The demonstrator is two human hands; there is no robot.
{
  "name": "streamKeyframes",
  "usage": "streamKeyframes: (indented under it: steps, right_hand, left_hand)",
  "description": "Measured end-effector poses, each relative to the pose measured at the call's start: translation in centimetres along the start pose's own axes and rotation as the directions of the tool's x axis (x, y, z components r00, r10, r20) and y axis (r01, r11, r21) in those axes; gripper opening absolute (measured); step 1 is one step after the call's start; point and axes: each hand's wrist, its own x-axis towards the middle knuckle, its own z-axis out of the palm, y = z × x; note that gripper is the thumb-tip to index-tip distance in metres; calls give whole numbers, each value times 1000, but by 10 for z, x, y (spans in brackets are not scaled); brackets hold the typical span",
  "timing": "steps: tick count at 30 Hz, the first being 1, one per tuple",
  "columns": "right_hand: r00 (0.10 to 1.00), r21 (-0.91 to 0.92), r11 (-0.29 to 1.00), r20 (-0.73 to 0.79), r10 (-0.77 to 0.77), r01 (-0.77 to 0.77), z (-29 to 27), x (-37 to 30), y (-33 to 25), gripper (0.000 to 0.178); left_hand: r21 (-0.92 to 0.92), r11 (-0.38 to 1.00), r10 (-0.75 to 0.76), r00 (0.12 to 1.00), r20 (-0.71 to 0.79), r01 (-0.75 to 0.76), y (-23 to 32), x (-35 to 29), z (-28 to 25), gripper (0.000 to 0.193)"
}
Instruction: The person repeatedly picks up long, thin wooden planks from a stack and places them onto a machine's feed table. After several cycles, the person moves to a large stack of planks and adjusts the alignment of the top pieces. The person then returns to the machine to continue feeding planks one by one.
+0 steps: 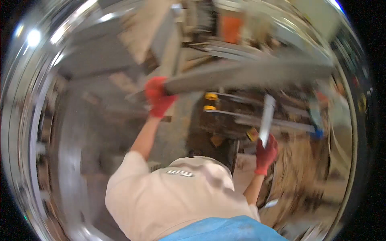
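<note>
My left hand (159,96), in a red glove, is closed around a long grey bar or plank (225,76). The bar runs from my fist toward the upper right, and its far end is smeared by motion. A short stub of it sticks out left of the glove. Lower on the right, my right hand (266,154), also gloved in red, grips a flat silver metal strip (267,118) that points away from me. Whether that strip is a tool or a workpiece cannot be made out.
Two yellow-and-black pieces (210,102) lie on the floor ahead among long metal bars (277,121). A wooden surface (297,168) is on the right. An orange container (231,27) stands at the back. On the left is a large grey surface (96,132), blurred.
</note>
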Motion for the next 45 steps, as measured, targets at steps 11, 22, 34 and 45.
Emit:
streamKeyframes:
  steps: [11, 22, 34, 45]
  right_hand:
    - [796, 452, 714, 554, 245, -535, 87, 31, 144, 68]
    - [815, 801, 317, 328, 477, -508, 10, -66, 95, 33]
    - [968, 142, 957, 36, 249, -252, 19, -30, 79, 55]
    - [960, -56, 971, 153, 236, -230, 39, 57, 99, 67]
  left_hand:
    - [266, 948, 23, 870, 492, -175, -28, -40, 3, 56]
    - [267, 963, -219, 470, 855, -37, -79, -36, 88, 58]
    - [246, 936, -121, 425, 897, -253, -136, -45, 163, 54]
    - [248, 949, -211, 192, 958, -193, -129, -2, 231, 56]
